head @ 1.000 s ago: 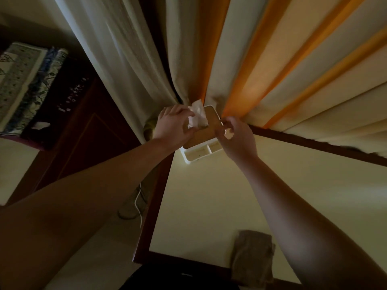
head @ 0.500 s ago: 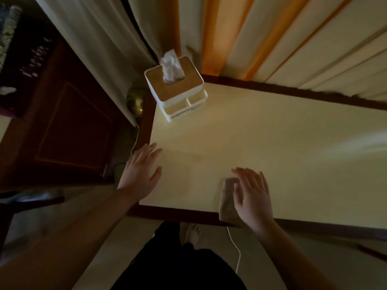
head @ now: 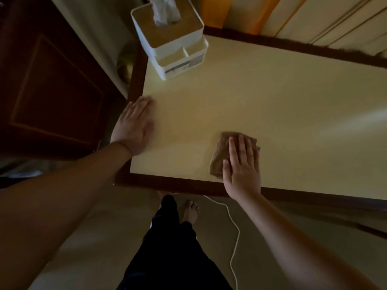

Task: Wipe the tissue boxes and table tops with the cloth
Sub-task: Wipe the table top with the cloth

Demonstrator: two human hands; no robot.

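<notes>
Right hand [head: 243, 164] flat, fingers straight, hides half the cloth [head: 219, 158]; left hand [head: 134, 126] open on tabletop [head: 272, 105], blurred; tissue box [head: 167, 38] top cut off.

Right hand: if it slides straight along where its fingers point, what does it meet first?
Nothing soon, it seems. The right hand lies flat on the cloth, fingers aimed across bare table toward the far rim and curtain. The tissue box sits well left of that line.

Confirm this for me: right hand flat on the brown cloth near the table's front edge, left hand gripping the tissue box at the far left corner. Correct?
Not quite. The head view shows the left hand lying flat on the table top near its left edge, well short of the tissue box, which stands untouched at the far left corner. The right hand does press flat on the brown cloth near the front edge.
</notes>
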